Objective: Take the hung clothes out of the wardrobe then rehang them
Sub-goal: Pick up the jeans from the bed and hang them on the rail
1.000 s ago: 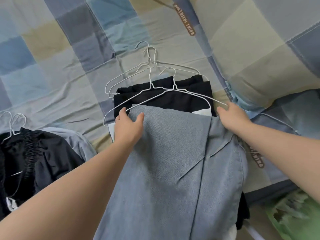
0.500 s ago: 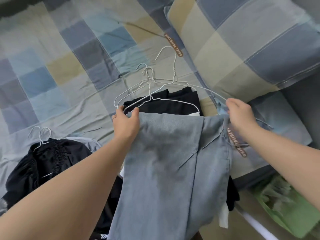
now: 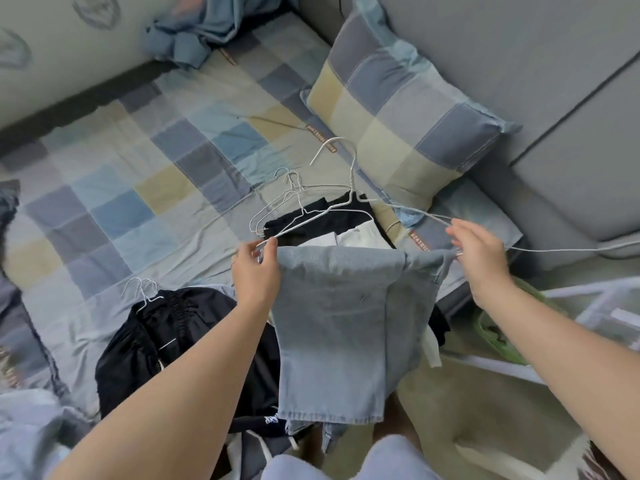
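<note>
Folded light-blue jeans (image 3: pixel 341 327) hang over the bar of a white wire hanger (image 3: pixel 351 174), lifted above the bed. My left hand (image 3: pixel 256 271) pinches the hanger's left end at the jeans' top corner. My right hand (image 3: pixel 479 254) grips the hanger's right end beside the jeans' other corner. The hanger's hook points up and away toward the pillow. Beneath the jeans lie black and white clothes (image 3: pixel 322 225) with several more wire hangers (image 3: pixel 277 206) on them.
A black garment (image 3: pixel 166 327) on two hangers lies on the checked bedsheet (image 3: pixel 138 188) at the left. A checked pillow (image 3: pixel 398 109) and grey headboard (image 3: pixel 519 64) stand to the right. A green basket (image 3: pixel 498 337) and white rack (image 3: pixel 595 306) sit at the right.
Both hands have raised the hanger with the jeans off the pile and toward me. The hanger's hook now stands clear of the other hangers. The view has pulled back.
</note>
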Demonstrator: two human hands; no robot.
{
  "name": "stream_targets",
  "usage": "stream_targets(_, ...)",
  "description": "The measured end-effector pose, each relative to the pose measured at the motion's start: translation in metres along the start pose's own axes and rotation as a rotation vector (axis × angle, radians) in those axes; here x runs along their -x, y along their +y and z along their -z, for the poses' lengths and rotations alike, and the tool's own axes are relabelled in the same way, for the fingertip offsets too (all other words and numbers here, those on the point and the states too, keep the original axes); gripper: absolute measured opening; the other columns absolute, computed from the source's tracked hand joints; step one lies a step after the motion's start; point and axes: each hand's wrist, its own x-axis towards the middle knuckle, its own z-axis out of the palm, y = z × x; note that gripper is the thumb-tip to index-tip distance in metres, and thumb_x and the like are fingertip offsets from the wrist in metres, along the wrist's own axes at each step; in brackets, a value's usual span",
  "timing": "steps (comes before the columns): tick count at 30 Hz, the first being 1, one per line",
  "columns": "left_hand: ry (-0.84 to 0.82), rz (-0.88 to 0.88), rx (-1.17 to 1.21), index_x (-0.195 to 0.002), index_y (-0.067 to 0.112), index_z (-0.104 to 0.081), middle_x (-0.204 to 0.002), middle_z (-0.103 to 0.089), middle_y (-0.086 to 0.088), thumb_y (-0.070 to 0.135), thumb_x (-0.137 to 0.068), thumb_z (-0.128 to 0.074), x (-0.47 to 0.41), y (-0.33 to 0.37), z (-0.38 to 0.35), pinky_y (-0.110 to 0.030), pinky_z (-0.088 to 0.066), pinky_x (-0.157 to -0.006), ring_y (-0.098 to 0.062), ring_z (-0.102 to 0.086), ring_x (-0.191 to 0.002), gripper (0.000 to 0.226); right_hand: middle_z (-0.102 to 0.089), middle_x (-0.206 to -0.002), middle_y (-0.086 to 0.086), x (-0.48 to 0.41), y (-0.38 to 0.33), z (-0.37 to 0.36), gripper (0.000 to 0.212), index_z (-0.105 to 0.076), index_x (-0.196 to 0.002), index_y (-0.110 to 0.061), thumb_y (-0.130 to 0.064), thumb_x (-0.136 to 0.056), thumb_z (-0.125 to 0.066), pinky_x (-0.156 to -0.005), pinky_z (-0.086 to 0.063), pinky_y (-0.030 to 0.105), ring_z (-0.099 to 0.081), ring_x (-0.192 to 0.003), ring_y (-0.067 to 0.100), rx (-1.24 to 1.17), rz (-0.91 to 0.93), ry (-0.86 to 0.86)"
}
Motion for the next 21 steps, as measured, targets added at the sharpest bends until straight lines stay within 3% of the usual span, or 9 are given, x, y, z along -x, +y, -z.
stream_targets(6,-0.056,-0.074,0.057,-0.113,0.022,-0.059,-0.114,-0.064,0.005,0.053,-0.091,-0.061,0.078,0.017,0.066,-0.038,-0.048,-0.096,-0.013,-0.060,-0.109,0.038,-0.069,-0.118,0.001,0.130,-0.022,0.056,0.024,-0.070,-0.111,-0.022,-0.027,-0.089,-0.063,-0.101,-0.046,0.036,-0.061,-0.115,0.015,-0.137,0.013,0.111)
stream_targets(10,-0.113,-0.115,0.077,-0.115,0.022,-0.057,-0.112,-0.063,0.006,0.052,-0.092,-0.061,0.121,0.029,0.095,-0.035,-0.048,-0.092,-0.014,-0.060,-0.106,0.038,-0.069,-0.118,-0.002,0.200,-0.022,0.092,0.029,-0.068,-0.121,-0.017,-0.023,-0.093,-0.063,-0.088,-0.048,0.027,-0.061,-0.112,0.011,-0.248,-0.008,0.197)
stream_targets(13,-0.177,-0.172,0.053,-0.113,0.024,-0.056,-0.112,-0.062,0.008,0.054,-0.091,-0.060,0.146,0.030,0.107,-0.042,-0.050,-0.096,-0.013,-0.059,-0.106,0.037,-0.070,-0.114,-0.005,0.241,-0.013,0.117,0.027,-0.070,-0.118,-0.020,-0.016,-0.093,-0.064,-0.086,-0.047,0.024,-0.063,-0.109,0.010,-0.287,-0.016,0.242)
stream_targets(18,-0.277,-0.307,-0.023,-0.112,0.024,-0.053,-0.112,-0.060,0.007,0.054,-0.094,-0.057,0.182,0.028,0.110,-0.040,-0.050,-0.091,-0.014,-0.058,-0.105,0.036,-0.073,-0.108,-0.003,0.297,0.013,0.154,0.025,-0.073,-0.112,-0.018,-0.019,-0.088,-0.072,-0.092,-0.051,0.032,-0.066,-0.104,0.011,-0.317,-0.020,0.351)
stream_targets(21,-0.332,-0.377,-0.076,-0.115,0.021,-0.052,-0.112,-0.059,0.007,0.053,-0.096,-0.054,0.205,0.022,0.106,-0.039,-0.048,-0.088,-0.015,-0.057,-0.104,0.037,-0.074,-0.104,-0.002,0.332,0.037,0.176,0.017,-0.075,-0.102,-0.027,-0.021,-0.087,-0.073,-0.089,-0.053,0.033,-0.068,-0.099,0.013,-0.299,-0.014,0.398)
